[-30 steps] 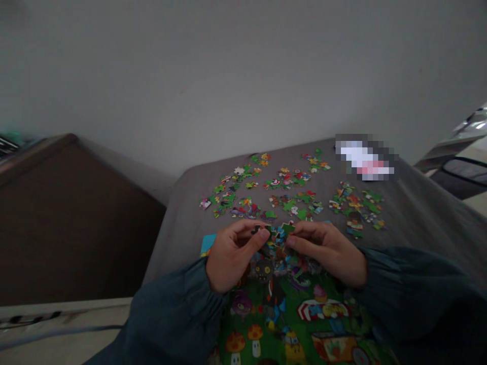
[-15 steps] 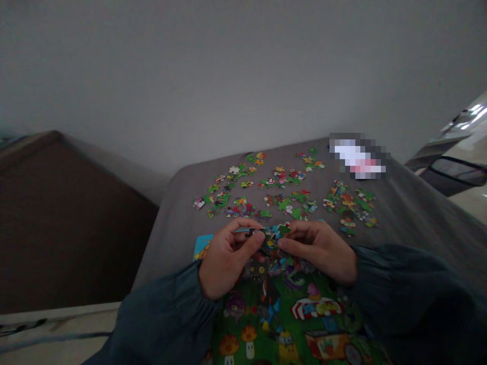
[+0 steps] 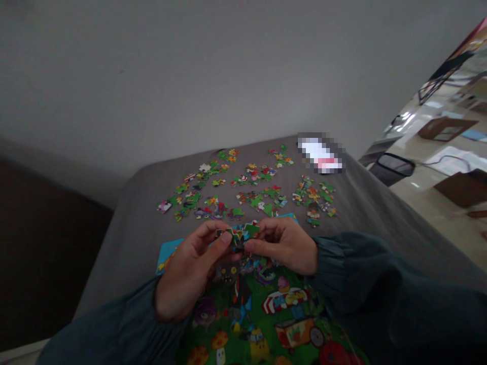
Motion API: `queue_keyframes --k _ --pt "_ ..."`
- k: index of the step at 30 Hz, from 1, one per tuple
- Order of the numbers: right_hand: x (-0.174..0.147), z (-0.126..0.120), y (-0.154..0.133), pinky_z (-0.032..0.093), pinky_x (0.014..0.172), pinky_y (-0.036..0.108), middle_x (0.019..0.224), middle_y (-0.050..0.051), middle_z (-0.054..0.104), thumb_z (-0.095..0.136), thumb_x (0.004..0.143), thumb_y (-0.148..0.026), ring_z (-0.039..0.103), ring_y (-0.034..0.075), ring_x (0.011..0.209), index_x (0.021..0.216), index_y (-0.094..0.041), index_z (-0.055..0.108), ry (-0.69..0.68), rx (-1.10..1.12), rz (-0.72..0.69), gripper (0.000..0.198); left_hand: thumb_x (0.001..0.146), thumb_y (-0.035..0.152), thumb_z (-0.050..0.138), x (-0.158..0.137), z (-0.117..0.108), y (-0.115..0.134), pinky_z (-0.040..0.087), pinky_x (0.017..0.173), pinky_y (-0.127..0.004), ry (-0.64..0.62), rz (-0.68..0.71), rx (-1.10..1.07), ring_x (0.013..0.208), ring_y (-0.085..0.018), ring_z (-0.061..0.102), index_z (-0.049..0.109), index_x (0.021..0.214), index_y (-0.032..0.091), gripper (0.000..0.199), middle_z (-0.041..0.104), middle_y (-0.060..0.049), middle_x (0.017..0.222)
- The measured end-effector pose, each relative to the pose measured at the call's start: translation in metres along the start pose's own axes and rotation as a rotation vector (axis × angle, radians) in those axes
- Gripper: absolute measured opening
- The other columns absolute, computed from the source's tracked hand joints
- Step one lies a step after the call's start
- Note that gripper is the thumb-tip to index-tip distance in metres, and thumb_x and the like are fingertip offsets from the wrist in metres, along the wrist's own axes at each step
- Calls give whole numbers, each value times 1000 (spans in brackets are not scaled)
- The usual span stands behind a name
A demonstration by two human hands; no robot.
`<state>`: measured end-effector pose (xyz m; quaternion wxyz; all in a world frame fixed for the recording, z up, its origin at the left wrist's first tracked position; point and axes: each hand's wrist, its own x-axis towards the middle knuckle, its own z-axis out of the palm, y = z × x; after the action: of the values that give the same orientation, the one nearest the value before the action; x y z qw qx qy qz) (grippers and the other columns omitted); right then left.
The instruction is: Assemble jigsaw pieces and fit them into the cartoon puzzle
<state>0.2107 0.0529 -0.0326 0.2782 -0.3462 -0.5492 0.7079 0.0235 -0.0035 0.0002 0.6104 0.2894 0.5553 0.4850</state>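
Note:
Between my two hands, small green jigsaw puzzle pieces [image 3: 239, 234] are held up close together. My left hand [image 3: 194, 266] pinches the left end between thumb and fingers. My right hand [image 3: 286, 244] grips the right end the same way. Whether the pieces are joined I cannot tell. Beneath both hands lies a colourful picture sheet [image 3: 243, 324] showing cartoon plants, mushrooms and a food cart. Its blue upper corner [image 3: 169, 251] shows beside my left hand. Beyond it, loose puzzle pieces [image 3: 262, 203] are spread in clusters over the grey cloth.
The grey cloth-covered surface [image 3: 125, 223] meets a pale wall [image 3: 213, 76] at the back. A pixelated bright object [image 3: 321, 154] lies at the far right of the cloth. Past the right edge are a dark-framed object [image 3: 395, 166] and cardboard boxes [image 3: 462, 187] on a shiny floor.
The view has swung to the right, so everything appears further left and more floor shows. Both hands keep their hold on the puzzle pieces, which have tilted slightly.

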Motion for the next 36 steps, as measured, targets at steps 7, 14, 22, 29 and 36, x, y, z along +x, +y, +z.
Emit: queue_keyframes --k 7,14,22,29,36 --pt "-1 -1 1 44 43 20 58 -5 57 85 70 -60 48 6 49 72 -17 64 -22 -6 23 48 55 51 101 -1 -1 2 64 69 -22 -41 -5 5 74 -14 70 72 82 20 50 73 2 82" --pt "0 -4 -1 44 47 22 63 -1 65 82 75 -60 52 8 51 75 -16 69 39 -7 -41 46 53 63 97 3 -9 1 48 47 -15 -2 -76 138 64 -14 69 69 91 25 60 74 4 77" --pt "1 -4 -5 44 47 22 58 -2 65 84 69 -67 54 8 48 68 -16 73 50 30 -30 53 51 68 95 5 -8 2 48 47 -17 10 23 297 56 -14 65 72 87 22 63 74 0 64" --pt "1 -2 -4 43 46 21 59 -1 66 85 67 -70 55 7 48 65 -15 72 40 130 41 56 61 67 92 12 -20 -7 49 57 -15 53 154 296 64 -12 66 74 90 23 56 74 2 65" --pt "3 0 -3 43 44 21 60 -4 63 91 60 -66 50 5 45 67 -15 72 75 201 96 55 59 63 94 13 -19 -7 53 55 -20 20 98 240 61 -15 69 74 91 23 55 70 4 62"
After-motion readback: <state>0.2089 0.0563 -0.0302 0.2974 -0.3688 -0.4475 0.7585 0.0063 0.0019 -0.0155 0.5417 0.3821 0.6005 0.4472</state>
